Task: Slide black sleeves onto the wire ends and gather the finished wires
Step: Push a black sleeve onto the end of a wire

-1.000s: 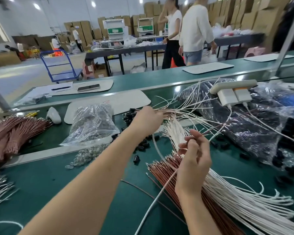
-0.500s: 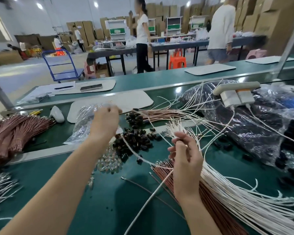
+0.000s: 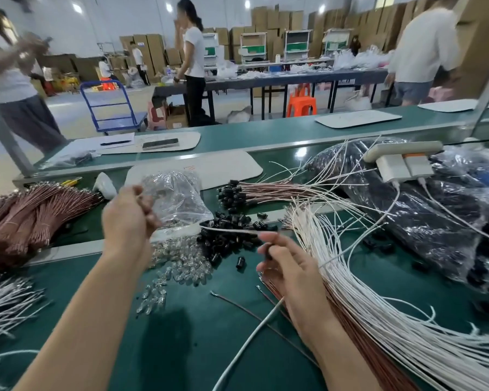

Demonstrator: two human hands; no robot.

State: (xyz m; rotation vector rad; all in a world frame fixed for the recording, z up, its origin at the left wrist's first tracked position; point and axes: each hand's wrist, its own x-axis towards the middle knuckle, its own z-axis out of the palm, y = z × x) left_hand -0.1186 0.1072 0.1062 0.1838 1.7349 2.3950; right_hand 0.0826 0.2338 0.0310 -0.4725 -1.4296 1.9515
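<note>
looks like the step is threading a sleeve onto one white wire [image 3: 229, 230]. right grip [image 3: 288, 269] is curled round that wire, w/ a small dark bit at the fingertips, prob a sleeve but too blurred to be sure. left grip [image 3: 130, 221] is up in front of the bag [image 3: 178, 193], fingers curled tight. can't tell if it pinches the wire's tip or anything at all. the wire runs between the 2 grips above the sleeves [image 3: 232, 221], and its tail goes on under the right wrist over the counter [image 3: 181, 348].

to do it well: hold the wire close to its tip so it won't flop, keep it straight, feed the sleeve on square, and push till it seats like those on the done wires [image 3: 266, 190]. then lay it w/ them, ends level.

counts:
- grips: 2
- wire in hand: 1
- done wires: 1 fan, too dense to count singly, just behind the sleeves
- sleeves: 1 heap, dozens, plus a lone sleeve [image 3: 240, 262] nearer
- white bundles: 2, right [image 3: 364, 292] & left edge [image 3: 6, 303]
- brown bundles: 2, far left [image 3: 34, 215] & under the right white one [image 3: 343, 320]
- stray brown wire [image 3: 237, 303]: 1
- bag: 1, w/ bulbs [image 3: 181, 266] spilled in front
</note>
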